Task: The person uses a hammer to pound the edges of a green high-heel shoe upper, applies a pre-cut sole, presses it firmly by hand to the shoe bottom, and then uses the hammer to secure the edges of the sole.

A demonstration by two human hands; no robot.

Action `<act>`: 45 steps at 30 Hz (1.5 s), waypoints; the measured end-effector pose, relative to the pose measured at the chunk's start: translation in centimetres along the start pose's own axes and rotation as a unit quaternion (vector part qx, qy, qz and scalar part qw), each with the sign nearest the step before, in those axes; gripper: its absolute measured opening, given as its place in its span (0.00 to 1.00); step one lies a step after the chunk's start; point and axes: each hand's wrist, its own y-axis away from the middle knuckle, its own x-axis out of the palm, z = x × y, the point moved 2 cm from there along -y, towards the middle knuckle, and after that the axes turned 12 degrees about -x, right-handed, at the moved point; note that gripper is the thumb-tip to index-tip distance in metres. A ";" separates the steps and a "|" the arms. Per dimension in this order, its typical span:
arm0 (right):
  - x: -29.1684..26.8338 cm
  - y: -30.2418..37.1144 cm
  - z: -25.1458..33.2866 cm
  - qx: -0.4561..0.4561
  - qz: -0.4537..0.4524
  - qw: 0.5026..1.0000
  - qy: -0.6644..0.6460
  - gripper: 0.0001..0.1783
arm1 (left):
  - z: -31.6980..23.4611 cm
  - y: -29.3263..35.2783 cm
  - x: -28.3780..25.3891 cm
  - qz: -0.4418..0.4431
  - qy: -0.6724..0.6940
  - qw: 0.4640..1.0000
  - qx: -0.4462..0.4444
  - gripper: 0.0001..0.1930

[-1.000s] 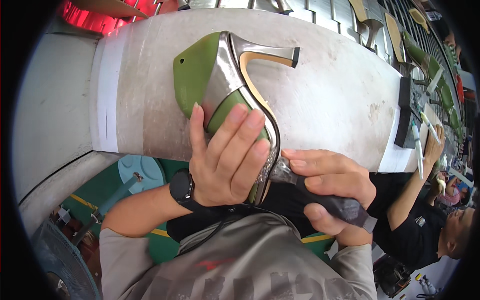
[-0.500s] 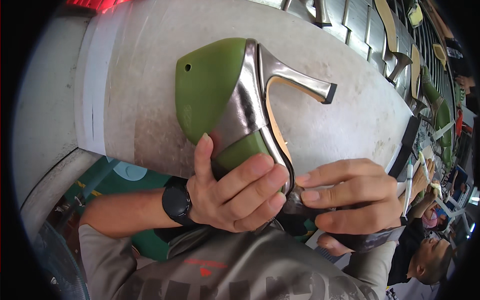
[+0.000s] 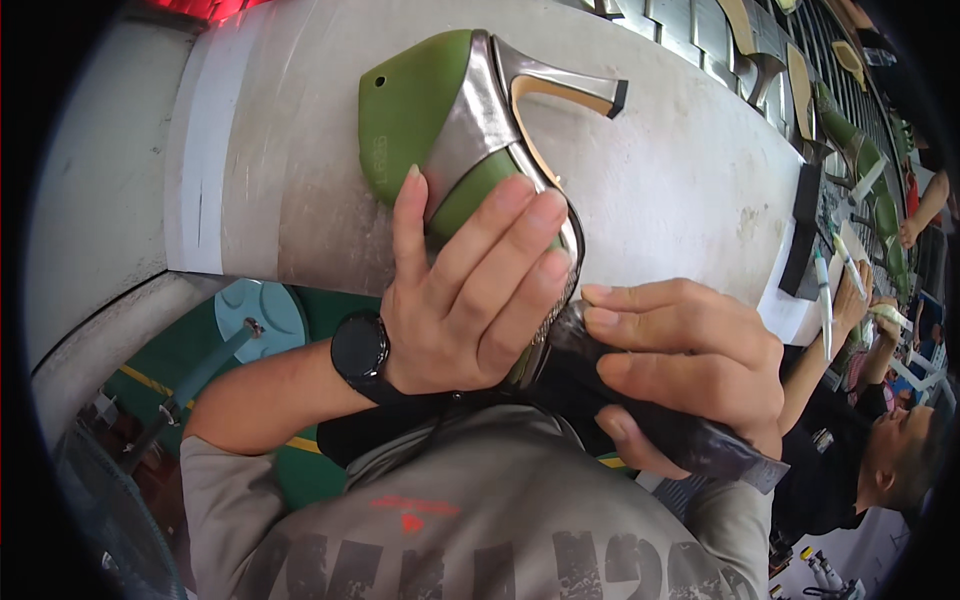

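A metallic silver high-heeled shoe [image 3: 488,115] on a green shoe last [image 3: 415,115] stands tilted before me, its heel with a dark tip pointing right. My left hand [image 3: 470,290] grips it around the front part, fingers lying across the strap area and the edge of the sole. In my right hand [image 3: 690,355] is a dark, worn tool [image 3: 710,445] with a flat end. Its other, rounded end meets the sole's edge near the toe; its exact kind does not show. The shoe's toe is mostly hidden behind my left hand.
Beneath the shoe lies a pale, stained worktop [image 3: 680,180]. A slatted metal conveyor [image 3: 680,25] with heels, soles and green lasts runs along the upper right. At right, a person [image 3: 850,440] works close by, near pens. A teal round stool [image 3: 262,305] stands below left.
The shoe and both hands have shifted up in the picture, the shoe also slightly left. The dark tool now shows more fully below my right hand.
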 end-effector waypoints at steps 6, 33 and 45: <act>1.2 0.9 1.5 -0.016 0.021 0.999 0.024 0.14 | 0.5 0.2 0.3 -0.026 -0.010 0.999 0.027 0.20; 1.8 2.8 0.6 0.231 -0.234 0.922 -0.203 0.16 | 0.2 2.0 -0.1 -0.005 0.019 1.000 0.006 0.20; -1.1 -6.5 -4.6 0.390 -0.095 0.890 -0.214 0.17 | 0.3 2.4 0.1 -0.019 0.013 1.000 0.004 0.21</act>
